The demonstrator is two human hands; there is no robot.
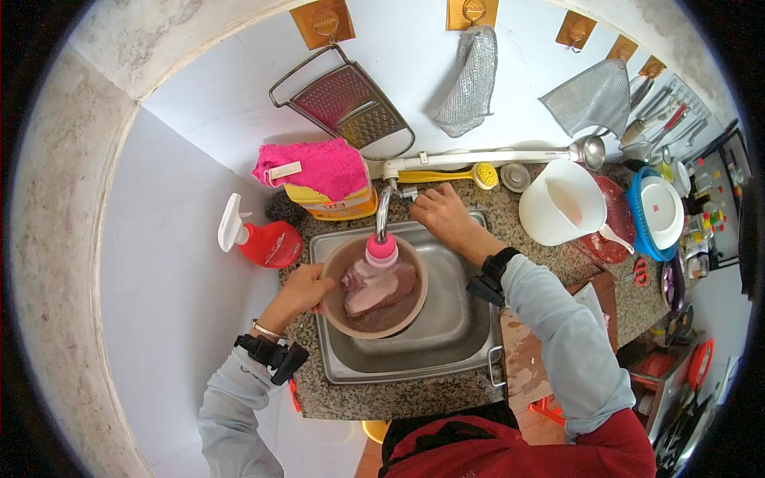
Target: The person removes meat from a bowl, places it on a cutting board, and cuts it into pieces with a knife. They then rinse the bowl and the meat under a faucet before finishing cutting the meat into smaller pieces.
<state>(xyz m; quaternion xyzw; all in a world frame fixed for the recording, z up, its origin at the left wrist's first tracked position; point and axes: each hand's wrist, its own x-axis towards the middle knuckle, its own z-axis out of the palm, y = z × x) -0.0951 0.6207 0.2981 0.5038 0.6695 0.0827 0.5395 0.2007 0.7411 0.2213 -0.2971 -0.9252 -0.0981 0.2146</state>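
Beneath the tap (383,215), at the left of the sink (462,307), a bowl (423,287) of meat (373,296) is rim-pinched by the left hand (307,288); the right hand (445,215) curls tapside, grip unclear; bare basin rightward

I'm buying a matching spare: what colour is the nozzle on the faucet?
The nozzle is pink, seen best in the head view.

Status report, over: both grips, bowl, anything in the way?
Left grip on rim of round beige bowl. Right grip at silver metal tap handle, contact unclear. Bowl holds pale pink, meat-like piece. Round pink tap nozzle hangs above, partly blocking view.
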